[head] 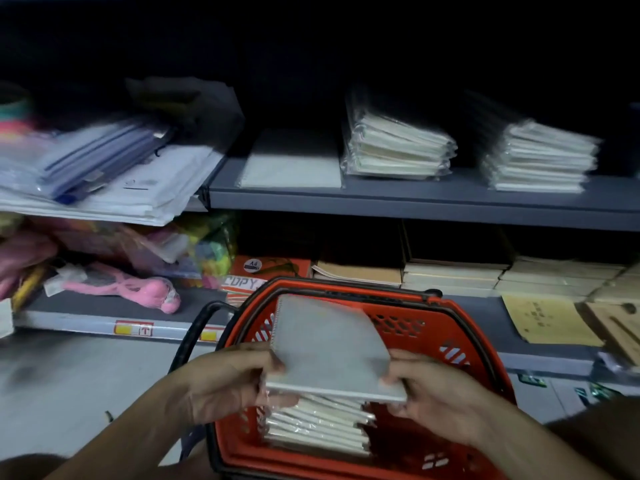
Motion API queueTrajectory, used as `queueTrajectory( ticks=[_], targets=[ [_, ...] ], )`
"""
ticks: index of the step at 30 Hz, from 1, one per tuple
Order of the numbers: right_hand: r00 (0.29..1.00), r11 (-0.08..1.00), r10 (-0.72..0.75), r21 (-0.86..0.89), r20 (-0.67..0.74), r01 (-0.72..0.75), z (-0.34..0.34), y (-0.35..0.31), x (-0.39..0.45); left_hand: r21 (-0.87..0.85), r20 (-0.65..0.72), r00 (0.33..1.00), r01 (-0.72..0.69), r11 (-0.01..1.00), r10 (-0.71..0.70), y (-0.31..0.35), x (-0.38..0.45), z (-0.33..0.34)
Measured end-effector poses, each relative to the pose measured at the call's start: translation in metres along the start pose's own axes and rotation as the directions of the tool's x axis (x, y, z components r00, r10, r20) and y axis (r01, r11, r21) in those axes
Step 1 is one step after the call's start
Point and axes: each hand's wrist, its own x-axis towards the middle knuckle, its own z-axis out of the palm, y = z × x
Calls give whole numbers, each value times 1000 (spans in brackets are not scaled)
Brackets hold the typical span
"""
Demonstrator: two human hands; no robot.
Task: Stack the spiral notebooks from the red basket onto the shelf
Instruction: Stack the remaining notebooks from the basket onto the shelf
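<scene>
Spiral notebook (329, 344) — pinched between left hand (228, 379) and right hand (436, 393) — above red basket (460, 344).

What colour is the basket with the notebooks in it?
Red, with black handles. The basket shows in the head view, the only one.

Matt grey notebook (329, 344) cover, perforated red plastic basket (460, 344) (glossy film-wrapped stacks (398, 147)).
</scene>
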Motion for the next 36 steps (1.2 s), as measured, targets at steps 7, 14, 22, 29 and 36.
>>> queueTrajectory(
  ticks=[7, 14, 22, 29, 36],
  targets=[
    [936, 924, -294, -193, 193, 330, 5, -19, -26, 187, 244, 955, -215, 958, 167, 10, -16, -12],
    [844, 776, -505, -333, 180, 536, 26, -42, -23, 128, 170, 928, -355, 926, 332, 25, -16, -21],
    [779, 721, -610, -308, 142, 621, 46, -75, 11, -13, 119, 846, -522, 853, 519, 61, -21, -17],
    [787, 750, -603, -245, 129, 615, 55, -98, 35, 9, 42, 832, -554, 832, 554, 89, -18, -8],
    [800, 752, -593, -291, 93, 591, 43, -96, 47, -98, -158, 797, -601, 794, 583, 88, -3, -12]
  ],
)
